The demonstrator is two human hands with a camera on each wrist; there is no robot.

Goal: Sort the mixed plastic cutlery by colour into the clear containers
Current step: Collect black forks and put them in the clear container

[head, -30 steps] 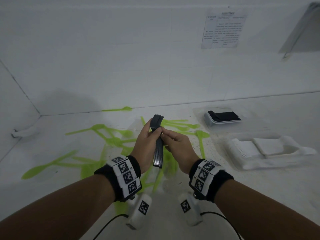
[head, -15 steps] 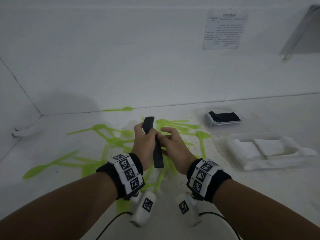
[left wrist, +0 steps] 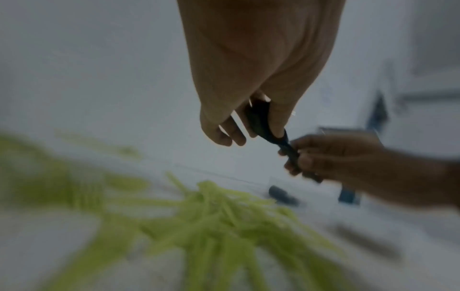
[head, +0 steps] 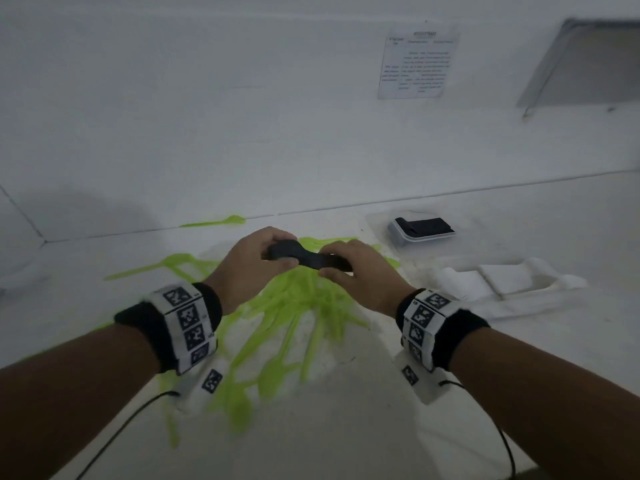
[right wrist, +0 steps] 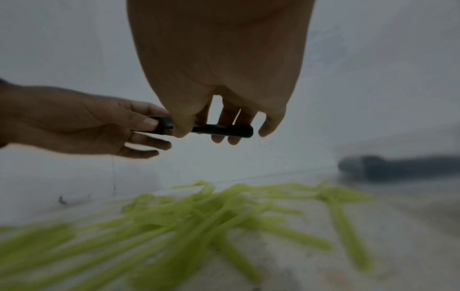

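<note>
Stack of black plastic cutlery [head: 304, 258] pinched at its ends by left hand [head: 249, 268] and right hand [head: 360, 275]: judged light, stiff, slippery; hold across the handles, fingers [right wrist: 224, 135] clamped.

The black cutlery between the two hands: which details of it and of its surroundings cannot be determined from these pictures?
- Black cutlery, head view: how many pieces, forks or spoons; motion blur and both the left hand and right hand cover it.
- Paper sheet, head view: print too small.
- Green cutlery, wrist views: blurred, uncountable.
- Clear container, head view: dark contents indistinct.
</note>
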